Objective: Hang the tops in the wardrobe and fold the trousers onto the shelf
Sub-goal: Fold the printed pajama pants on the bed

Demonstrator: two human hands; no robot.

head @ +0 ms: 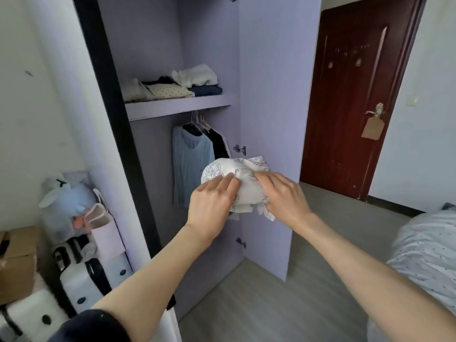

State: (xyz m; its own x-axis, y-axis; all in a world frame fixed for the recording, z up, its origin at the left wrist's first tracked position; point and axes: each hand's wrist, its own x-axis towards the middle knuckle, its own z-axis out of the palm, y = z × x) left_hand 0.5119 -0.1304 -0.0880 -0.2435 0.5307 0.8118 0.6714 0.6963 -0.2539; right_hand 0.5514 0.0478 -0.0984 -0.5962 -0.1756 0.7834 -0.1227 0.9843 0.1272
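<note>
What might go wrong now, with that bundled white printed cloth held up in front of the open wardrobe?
1. The white printed garment is bunched between the left hand and right hand, with an edge dangling below; it may unfold or slip.
2. The shelf already holds folded clothes across most of its width; pushing another piece in may topple them.

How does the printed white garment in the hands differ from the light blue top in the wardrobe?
The printed white garment is bunched up, gripped by the left hand and right hand; the light blue top hangs full-length on a hanger. The first carries dark line drawings; the second is plain and ribbed.
</note>
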